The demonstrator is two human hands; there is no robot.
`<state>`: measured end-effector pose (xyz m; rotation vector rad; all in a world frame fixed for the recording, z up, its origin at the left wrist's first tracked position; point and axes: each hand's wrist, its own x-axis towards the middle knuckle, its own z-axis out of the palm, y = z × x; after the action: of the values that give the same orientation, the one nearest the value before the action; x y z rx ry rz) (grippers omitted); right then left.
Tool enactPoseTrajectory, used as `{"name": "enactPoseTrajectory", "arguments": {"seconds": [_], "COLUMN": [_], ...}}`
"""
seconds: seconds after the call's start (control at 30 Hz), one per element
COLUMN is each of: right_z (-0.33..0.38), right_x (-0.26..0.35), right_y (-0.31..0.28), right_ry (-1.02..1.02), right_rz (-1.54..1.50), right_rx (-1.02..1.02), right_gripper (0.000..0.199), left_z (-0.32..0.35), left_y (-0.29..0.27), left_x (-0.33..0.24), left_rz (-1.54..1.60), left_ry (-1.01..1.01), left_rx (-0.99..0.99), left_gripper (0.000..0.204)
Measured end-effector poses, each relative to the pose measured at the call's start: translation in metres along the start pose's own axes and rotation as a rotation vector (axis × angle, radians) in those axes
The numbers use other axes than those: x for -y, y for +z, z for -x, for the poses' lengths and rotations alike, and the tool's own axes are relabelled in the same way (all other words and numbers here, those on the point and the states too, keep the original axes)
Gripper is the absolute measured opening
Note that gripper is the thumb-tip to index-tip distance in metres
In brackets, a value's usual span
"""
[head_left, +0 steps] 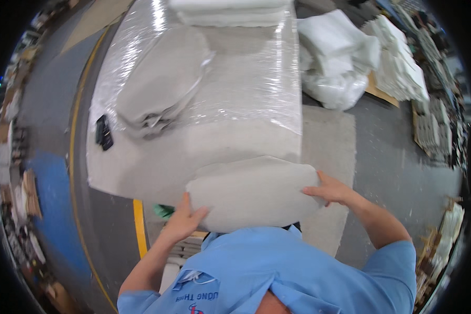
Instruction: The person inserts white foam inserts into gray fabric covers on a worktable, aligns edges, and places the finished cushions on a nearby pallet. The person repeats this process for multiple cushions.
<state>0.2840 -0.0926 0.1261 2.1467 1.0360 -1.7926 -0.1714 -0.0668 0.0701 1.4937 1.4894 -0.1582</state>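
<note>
1. Just in front of the person's blue shirt (251, 261), a pale rounded piece (254, 196) lies broad side up between two bare hands, overlapping the near edge of the tabletop (136, 172) in view; whether it rests there cannot be told.
2. At its left end, the left hand (184, 220) is partly open, thumb and forefinger apart, gripping the edge.
3. At its right end, the right hand (327, 189) is partly closed on the edge, thumb on top; some fingers are hidden.
4. Beside the left hand is a crumpled green item (164, 210).
5. Farther off, a small black object (103, 133) lies near the tabletop's left side.
6. Beyond it, grey oval pieces (165, 78) lie stacked on shiny clear film (251, 78).
7. Farthest, folded white padding (230, 13) sits at the top.
</note>
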Motion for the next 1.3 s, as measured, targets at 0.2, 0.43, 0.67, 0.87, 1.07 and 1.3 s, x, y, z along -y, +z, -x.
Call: {"name": "enactPoseTrajectory", "arguments": {"seconds": [0.2,0.43,0.67,0.87,1.07,1.3], "right_z": [-0.064,-0.107,-0.136,-0.146,-0.146,-0.137], "right_x": [-0.032,-0.04,-0.045,-0.036,-0.034,-0.044], "right_y": [0.028,0.021,0.014,0.012,0.012,0.023], "right_ry": [0.071,0.138,0.148,0.142,0.087,0.005], "right_rz": [-0.197,-0.05,-0.047,-0.141,-0.128,-0.252], "right_rx": [-0.161,-0.194,-0.154,-0.086,-0.074,-0.179], "right_gripper": [0.087,0.087,0.079,0.067,0.063,0.057], "left_z": [-0.022,-0.059,-0.086,-0.106,-0.119,-0.125], "left_y": [0.024,0.021,0.023,0.018,0.02,0.015], "left_x": [0.003,-0.002,0.008,0.018,0.02,0.017], "left_rz": [0.041,-0.022,-0.063,0.006,0.179,0.407], "left_ry": [-0.198,-0.386,-0.362,-0.358,-0.473,-0.448], "left_rx": [-0.041,0.018,-0.021,0.037,0.038,0.005], "left_gripper": [0.077,0.056,0.06,0.067,0.075,0.082]}}
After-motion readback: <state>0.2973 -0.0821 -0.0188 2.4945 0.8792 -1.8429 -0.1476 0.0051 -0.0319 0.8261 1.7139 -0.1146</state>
